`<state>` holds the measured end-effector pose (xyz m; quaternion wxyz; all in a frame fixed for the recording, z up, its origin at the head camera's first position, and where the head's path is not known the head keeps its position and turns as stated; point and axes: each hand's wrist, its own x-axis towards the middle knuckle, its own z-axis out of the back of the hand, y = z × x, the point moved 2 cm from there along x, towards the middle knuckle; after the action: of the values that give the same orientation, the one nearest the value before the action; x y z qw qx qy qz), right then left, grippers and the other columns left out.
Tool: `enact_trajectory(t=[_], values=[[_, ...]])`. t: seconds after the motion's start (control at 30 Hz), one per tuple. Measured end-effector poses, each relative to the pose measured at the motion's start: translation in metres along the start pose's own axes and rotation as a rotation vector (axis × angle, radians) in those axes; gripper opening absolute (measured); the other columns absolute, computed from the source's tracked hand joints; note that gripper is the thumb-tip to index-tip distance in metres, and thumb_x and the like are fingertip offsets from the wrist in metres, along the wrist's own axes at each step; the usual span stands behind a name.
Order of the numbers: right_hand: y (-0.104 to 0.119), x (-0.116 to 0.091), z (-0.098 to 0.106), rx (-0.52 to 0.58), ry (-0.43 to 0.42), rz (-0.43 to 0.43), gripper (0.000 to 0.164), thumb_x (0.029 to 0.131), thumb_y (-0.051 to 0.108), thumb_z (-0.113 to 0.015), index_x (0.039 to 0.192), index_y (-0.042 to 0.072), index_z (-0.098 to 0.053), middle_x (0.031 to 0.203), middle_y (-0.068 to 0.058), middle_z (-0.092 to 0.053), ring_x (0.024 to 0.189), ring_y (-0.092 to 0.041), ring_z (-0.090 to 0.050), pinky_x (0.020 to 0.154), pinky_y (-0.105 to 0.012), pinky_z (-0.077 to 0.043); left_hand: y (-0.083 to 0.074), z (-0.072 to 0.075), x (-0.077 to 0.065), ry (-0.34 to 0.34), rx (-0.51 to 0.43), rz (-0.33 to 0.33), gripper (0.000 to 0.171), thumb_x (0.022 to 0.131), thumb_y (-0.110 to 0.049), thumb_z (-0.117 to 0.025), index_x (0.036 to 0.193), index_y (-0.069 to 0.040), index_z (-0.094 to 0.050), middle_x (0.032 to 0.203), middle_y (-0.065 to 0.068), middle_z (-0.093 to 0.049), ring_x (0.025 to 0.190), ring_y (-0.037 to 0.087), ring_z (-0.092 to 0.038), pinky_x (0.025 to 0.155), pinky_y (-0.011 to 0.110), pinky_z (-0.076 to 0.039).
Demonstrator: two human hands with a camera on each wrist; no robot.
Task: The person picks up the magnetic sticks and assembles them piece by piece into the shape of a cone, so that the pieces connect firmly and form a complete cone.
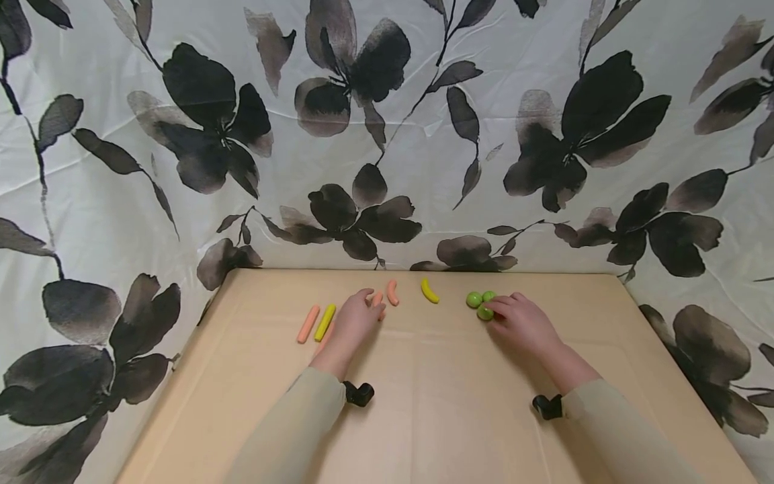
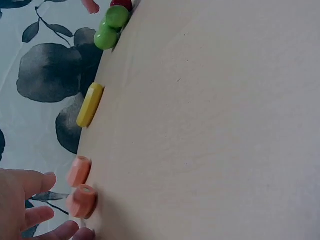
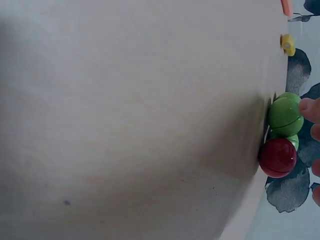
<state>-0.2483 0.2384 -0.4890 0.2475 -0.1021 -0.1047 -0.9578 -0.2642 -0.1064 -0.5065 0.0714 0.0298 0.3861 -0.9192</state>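
Observation:
My left hand (image 1: 353, 324) reaches over the far left part of the table, its fingers beside two short curved pink-orange pieces (image 1: 392, 293). In the left wrist view the thumb and fingers spread apart next to these orange pieces (image 2: 82, 202). At the right, my right hand (image 1: 525, 324) is at a cluster of green balls (image 1: 474, 300). In the right wrist view a fingertip (image 3: 306, 107) meets the front green ball (image 3: 285, 117), and the other fingers extend loosely behind a glossy red ball (image 3: 278, 158). My hand hides that red ball in the head view.
A curved yellow banana-like piece (image 1: 429, 291) lies between the hands. Left of my left hand are a pink-orange stick (image 1: 308, 324) and a yellow stick (image 1: 324, 323), with another pink-orange stick partly behind the hand. A floral cloth (image 1: 447, 161) rises behind the tan table (image 1: 447, 403).

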Motion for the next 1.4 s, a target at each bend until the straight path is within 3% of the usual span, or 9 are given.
enact_trajectory(t=[0.3, 0.53, 0.73, 1.0, 1.2, 1.4], values=[[-0.002, 0.006, -0.01, -0.058, 0.044, 0.037, 0.027, 0.082, 0.011, -0.079, 0.109, 0.008, -0.073, 0.112, -0.01, -0.068, 0.096, -0.03, -0.057, 0.085, -0.047, -0.05, -0.001, -0.007, 0.007, -0.017, 0.077, 0.01, 0.052, 0.095, -0.037, -0.064, 0.139, -0.009, -0.056, 0.129, 0.015, -0.06, 0.117, 0.032, -0.058, 0.095, 0.047, -0.048], [-0.004, 0.009, -0.013, -0.075, 0.066, 0.027, 0.032, 0.083, 0.01, -0.078, 0.114, 0.007, -0.072, 0.111, -0.012, -0.066, 0.098, -0.031, -0.057, 0.088, -0.048, -0.049, -0.002, -0.01, 0.009, -0.036, 0.143, 0.009, 0.046, 0.094, -0.037, -0.062, 0.132, -0.01, -0.061, 0.12, 0.014, -0.06, 0.105, 0.031, -0.061, 0.085, 0.047, -0.049], [-0.002, 0.01, -0.012, -0.097, 0.056, 0.057, 0.025, 0.081, 0.011, -0.08, 0.105, 0.005, -0.073, 0.103, -0.012, -0.067, 0.093, -0.031, -0.058, 0.084, -0.048, -0.05, -0.003, -0.015, 0.011, -0.031, 0.196, 0.031, 0.04, 0.095, -0.037, -0.062, 0.128, -0.014, -0.063, 0.115, 0.01, -0.058, 0.095, 0.028, -0.06, 0.077, 0.045, -0.049], [0.002, 0.012, -0.014, -0.121, 0.075, 0.099, 0.03, 0.081, 0.01, -0.08, 0.11, 0.005, -0.074, 0.102, -0.01, -0.067, 0.089, -0.029, -0.056, 0.082, -0.046, -0.05, -0.003, -0.012, 0.005, -0.041, 0.187, 0.008, 0.022, 0.094, -0.018, -0.06, 0.112, -0.009, -0.069, 0.104, 0.009, -0.062, 0.089, 0.028, -0.06, 0.073, 0.043, -0.049], [0.006, 0.007, -0.015, -0.114, 0.065, 0.094, 0.03, 0.08, 0.017, -0.08, 0.106, 0.004, -0.072, 0.099, -0.01, -0.065, 0.086, -0.029, -0.054, 0.079, -0.047, -0.049, -0.001, -0.011, -0.002, -0.009, 0.221, -0.019, 0.019, 0.093, -0.02, -0.062, 0.108, -0.012, -0.071, 0.097, 0.005, -0.065, 0.085, 0.025, -0.061, 0.072, 0.04, -0.05], [0.02, -0.001, -0.017, -0.034, 0.052, 0.063, 0.037, 0.08, 0.022, -0.078, 0.111, 0.004, -0.071, 0.106, -0.01, -0.067, 0.097, -0.031, -0.06, 0.087, -0.047, -0.05, -0.001, -0.014, -0.013, 0.009, 0.237, -0.055, 0.019, 0.094, -0.025, -0.063, 0.106, -0.014, -0.073, 0.099, 0.004, -0.067, 0.089, 0.025, -0.063, 0.075, 0.041, -0.05]])
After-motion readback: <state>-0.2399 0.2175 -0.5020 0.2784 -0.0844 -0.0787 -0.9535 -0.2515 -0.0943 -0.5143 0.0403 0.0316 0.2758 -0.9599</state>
